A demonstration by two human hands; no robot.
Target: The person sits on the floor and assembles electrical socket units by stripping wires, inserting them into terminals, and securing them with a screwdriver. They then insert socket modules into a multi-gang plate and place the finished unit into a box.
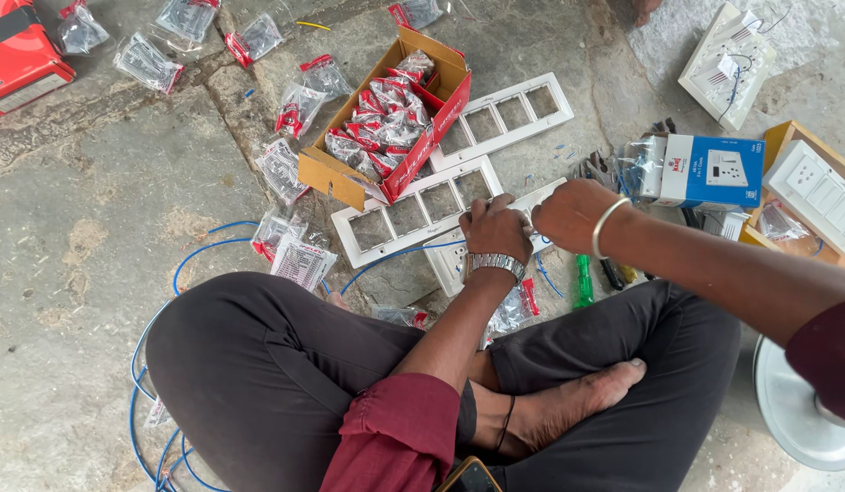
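Two hands: you work both close together over the white switch plate [452, 260] just ahead of your crossed legs.
Floor: grey stone slabs [94, 210] lie bare to your left, the widest free stretch; ahead and to the right the ground is crowded.
Blue wire: it [199, 251] loops round your left knee and runs under your left wrist toward the plate.
Cardboard box: open, red and brown [391, 114], full of small plastic packets, its near corner touching the long white frame.
White frames: one four-window frame [413, 211] lies just beyond your knuckles, a second [506, 117] beyond the box's edge.
Blue-and-white carton: it [705, 170] sits just past your right wrist, near a wooden tray [780, 137] at the right edge.
Left hand: your left hand [495, 230], watch at the wrist, has fingers curled down onto the plate's top edge.
Right hand: your right hand [568, 214], bangle on the wrist, is closed in a loose fist touching the left; what it pinches I cannot tell.
Green screwdriver: it [584, 282] lies under your right forearm by your knee.
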